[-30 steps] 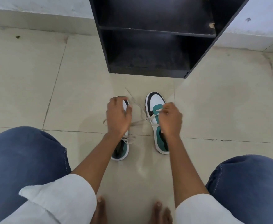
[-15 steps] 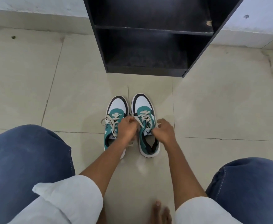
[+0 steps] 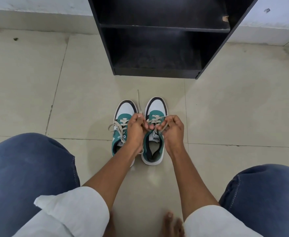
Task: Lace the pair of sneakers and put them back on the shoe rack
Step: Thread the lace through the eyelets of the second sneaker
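With the pair on the floor near the shoe rack [image 3: 157,48], the left hand [image 3: 136,130] and right hand [image 3: 172,130] each pinched a lace end [image 3: 164,126] over the right sneaker [image 3: 155,134], apparently tying it; next came a snug knot, then the left sneaker [image 3: 121,127].

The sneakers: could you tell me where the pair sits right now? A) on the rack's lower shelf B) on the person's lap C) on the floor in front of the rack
C: both sneakers stand side by side on the floor tiles, short of the black shoe rack.
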